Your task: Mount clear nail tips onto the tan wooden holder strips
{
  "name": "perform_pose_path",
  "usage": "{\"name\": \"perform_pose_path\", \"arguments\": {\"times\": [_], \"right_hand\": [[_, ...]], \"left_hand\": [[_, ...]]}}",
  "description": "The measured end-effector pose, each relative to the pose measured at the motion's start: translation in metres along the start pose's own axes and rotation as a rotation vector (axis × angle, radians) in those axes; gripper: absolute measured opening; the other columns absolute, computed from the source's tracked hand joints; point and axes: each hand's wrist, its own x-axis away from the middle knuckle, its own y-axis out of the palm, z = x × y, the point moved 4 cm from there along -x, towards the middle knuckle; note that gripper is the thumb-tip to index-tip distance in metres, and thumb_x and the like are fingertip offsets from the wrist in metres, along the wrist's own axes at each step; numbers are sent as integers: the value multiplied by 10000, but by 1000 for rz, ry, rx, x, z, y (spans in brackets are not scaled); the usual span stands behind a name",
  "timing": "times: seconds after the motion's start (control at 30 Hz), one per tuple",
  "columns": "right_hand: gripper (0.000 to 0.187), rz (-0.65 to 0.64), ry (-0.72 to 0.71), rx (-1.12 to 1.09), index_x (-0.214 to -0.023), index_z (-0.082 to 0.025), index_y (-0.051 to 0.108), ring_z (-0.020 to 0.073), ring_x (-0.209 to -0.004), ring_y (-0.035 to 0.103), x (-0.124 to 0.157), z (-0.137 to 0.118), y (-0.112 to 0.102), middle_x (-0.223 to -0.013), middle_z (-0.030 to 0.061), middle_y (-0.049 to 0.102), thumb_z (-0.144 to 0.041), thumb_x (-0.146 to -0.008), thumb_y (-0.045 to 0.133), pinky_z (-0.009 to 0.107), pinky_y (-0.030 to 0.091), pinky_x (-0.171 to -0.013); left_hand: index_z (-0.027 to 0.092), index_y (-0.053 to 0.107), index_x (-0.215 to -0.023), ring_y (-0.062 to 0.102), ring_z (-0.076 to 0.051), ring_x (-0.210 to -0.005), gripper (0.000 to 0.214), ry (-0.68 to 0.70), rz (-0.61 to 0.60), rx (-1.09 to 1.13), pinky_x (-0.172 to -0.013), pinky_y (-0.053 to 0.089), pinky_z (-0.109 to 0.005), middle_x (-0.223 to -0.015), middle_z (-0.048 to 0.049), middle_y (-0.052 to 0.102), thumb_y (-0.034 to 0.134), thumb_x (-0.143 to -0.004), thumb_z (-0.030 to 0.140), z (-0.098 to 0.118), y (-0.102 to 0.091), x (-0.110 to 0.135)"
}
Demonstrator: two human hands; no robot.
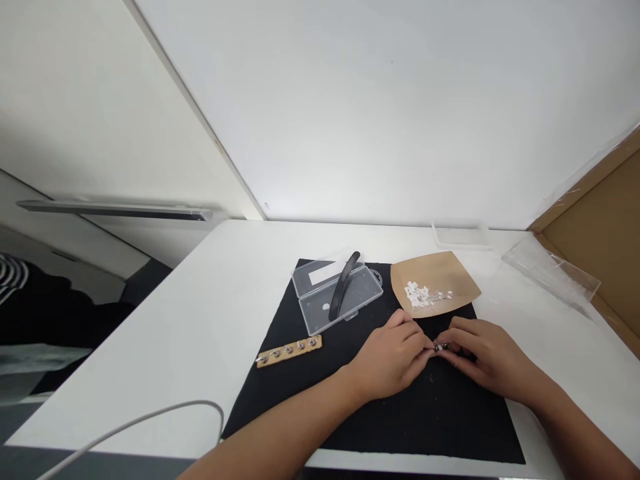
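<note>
Evidently I am at close handwork: my left hand (393, 350) and right hand (483, 353) meet over the near right part of the black mat (400, 427), with one small dark, shiny piece (442, 347) between their fingertips. On both sides the fingers look closed to a pinch, thumb against forefinger, with hardly any gap; how much each bears I cannot tell, since the fingertips hide most of the piece.

I judge the step to be fine handling of that piece, and the next move calls for a light, steady grip from both sides rather than force, for it could easily slip.

Counting up, I have one tan strip (281, 356) to my left, bearing what look like five metal fittings in a row. One plastic case (365, 293) lies open beyond it, a single white label (325, 273) on its lid, one dark curved bar (345, 285) resting across it and one white bit (326, 307) inside. One cardboard tray (453, 267) sits just past my hands, its white flakes (419, 295) too many and too heaped to count. All of this is on one white bench (180, 347).
</note>
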Motion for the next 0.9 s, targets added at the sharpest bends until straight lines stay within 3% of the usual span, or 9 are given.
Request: {"name": "perform_pose_path", "arguments": {"times": [0.9], "right_hand": [[144, 7, -7, 9, -1145, -263, 715, 160, -739, 633, 0, 0, 1, -877, 16, 664, -319, -1088, 594, 289, 453, -643]], "left_hand": [[200, 716, -1062, 594, -224, -1021, 103, 1, -42, 1, -873, 571, -339, -1005, -67, 724, 634, -1046, 260, 1, 0, 0]]}}
